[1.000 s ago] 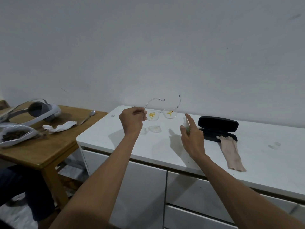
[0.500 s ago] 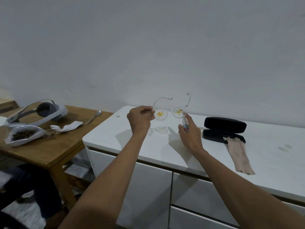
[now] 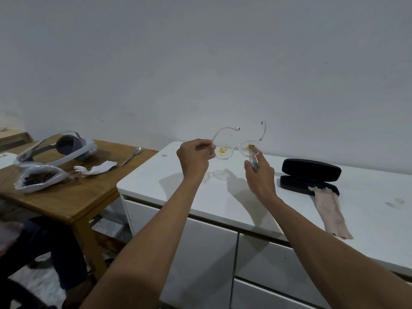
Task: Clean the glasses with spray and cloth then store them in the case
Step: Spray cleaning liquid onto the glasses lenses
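Clear-framed glasses with yellow and brown smears on both lenses hang above the white cabinet top. My left hand pinches their left temple near the hinge. My right hand grips a small spray bottle, its nozzle right at the right lens and the index finger on top. A black glasses case lies open to the right on the cabinet. A beige cloth drapes from the case's front edge toward me.
A wooden table at the left carries a white headset, a plastic bag of dark bits, crumpled paper and a spoon. Someone's legs in dark clothing show under the table. The wall stands close behind.
My right hand has brought the spray bottle up and closer, from beside the glasses to the right lens. The glasses stay held in my left hand.
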